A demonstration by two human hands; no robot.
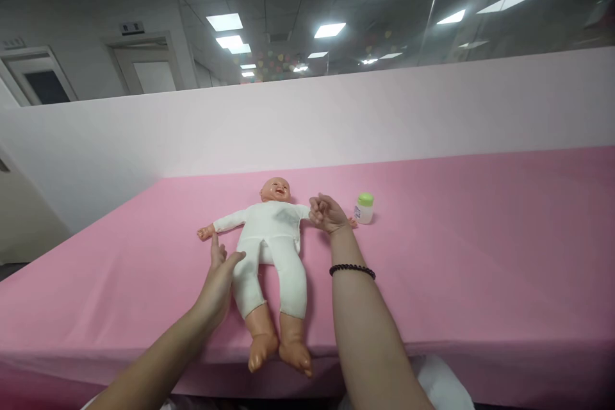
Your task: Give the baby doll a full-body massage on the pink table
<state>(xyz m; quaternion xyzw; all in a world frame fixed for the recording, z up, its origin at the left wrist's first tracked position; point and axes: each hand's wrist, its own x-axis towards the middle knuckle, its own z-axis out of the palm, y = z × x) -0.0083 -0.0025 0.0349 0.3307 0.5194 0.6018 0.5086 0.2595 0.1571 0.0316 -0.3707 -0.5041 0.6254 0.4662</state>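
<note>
A baby doll (271,224) in a white suit lies on its back on the pink-covered table, head away from me, feet at the near edge. My left hand (220,282) is beside the doll's leg at the left, thumb and forefinger apart. Its forefinger points towards the doll's small hand, and I see nothing in its grasp. Over the doll's other arm is my right hand (328,213), with the fingers curled; it hides the middle of that arm. Whether it grips the sleeve or anything small cannot be seen. A dark beaded bracelet (352,270) circles my right wrist.
A small whitish jar with a green lid (365,208) stands just right of the doll's far hand. The pink table cover (480,256) drops over the front edge. Behind the table rises a white low wall (307,122) with glass above it.
</note>
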